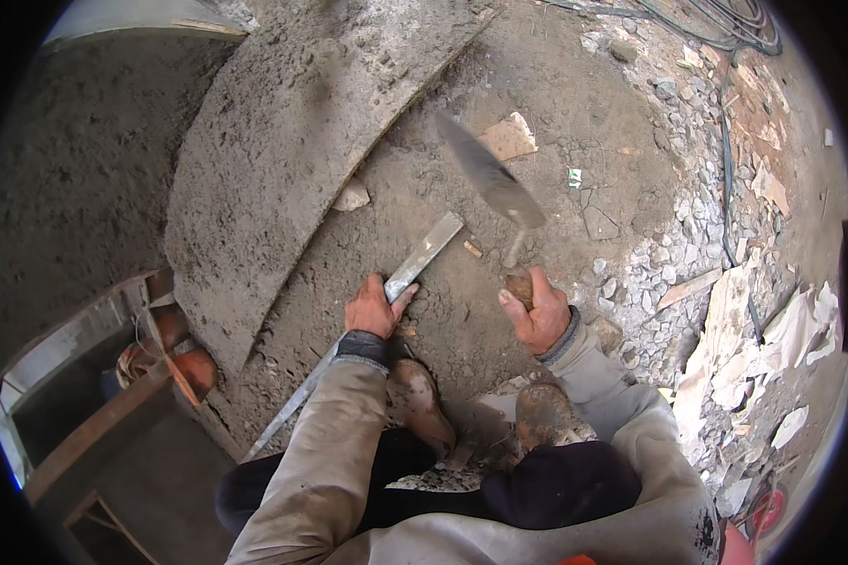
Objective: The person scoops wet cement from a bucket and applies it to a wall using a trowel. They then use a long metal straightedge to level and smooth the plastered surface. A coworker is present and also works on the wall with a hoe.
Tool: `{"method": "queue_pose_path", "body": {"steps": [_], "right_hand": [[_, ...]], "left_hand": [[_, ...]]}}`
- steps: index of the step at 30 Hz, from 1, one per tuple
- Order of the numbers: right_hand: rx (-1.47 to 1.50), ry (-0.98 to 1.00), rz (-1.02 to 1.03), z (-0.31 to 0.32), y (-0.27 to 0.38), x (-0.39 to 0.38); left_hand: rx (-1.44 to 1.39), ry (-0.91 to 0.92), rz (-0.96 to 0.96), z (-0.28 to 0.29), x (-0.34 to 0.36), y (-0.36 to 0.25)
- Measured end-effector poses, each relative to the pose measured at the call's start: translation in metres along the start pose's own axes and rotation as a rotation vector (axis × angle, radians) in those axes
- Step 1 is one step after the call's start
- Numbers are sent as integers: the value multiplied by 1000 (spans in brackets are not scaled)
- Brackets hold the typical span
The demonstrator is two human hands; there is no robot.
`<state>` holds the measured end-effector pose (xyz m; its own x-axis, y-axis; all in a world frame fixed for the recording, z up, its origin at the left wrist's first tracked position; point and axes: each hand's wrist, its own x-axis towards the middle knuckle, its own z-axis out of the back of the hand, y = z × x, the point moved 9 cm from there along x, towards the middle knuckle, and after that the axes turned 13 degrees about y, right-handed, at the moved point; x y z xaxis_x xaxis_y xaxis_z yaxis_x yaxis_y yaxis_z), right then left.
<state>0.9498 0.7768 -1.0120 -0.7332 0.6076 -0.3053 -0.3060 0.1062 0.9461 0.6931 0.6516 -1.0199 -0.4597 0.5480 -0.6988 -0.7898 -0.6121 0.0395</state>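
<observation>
- Trowel (501, 184): a long, leaf-shaped grey blade, blurred, on a thin neck and a rounded brown handle — gripped in the right hand (540, 318), its blade pointing forward and to the left.
- Straight bar (430, 246): long, narrow, pale grey, dirt-smudged — held near its far end by the left hand (371, 309), slanting back leftward, partly hidden beneath the forearm.
</observation>
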Motion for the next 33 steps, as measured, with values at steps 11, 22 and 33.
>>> {"method": "queue_pose_path", "body": {"steps": [11,22,33], "right_hand": [[-21,245,-114,-10,-37,12],[129,60,-8,5,-22,9],[88,88,6,12,6,13]], "left_hand": [[8,-48,-34,-1,2,2],[20,-69,-8,-6,-1,6],[29,-107,-32,-3,-5,3]]}}
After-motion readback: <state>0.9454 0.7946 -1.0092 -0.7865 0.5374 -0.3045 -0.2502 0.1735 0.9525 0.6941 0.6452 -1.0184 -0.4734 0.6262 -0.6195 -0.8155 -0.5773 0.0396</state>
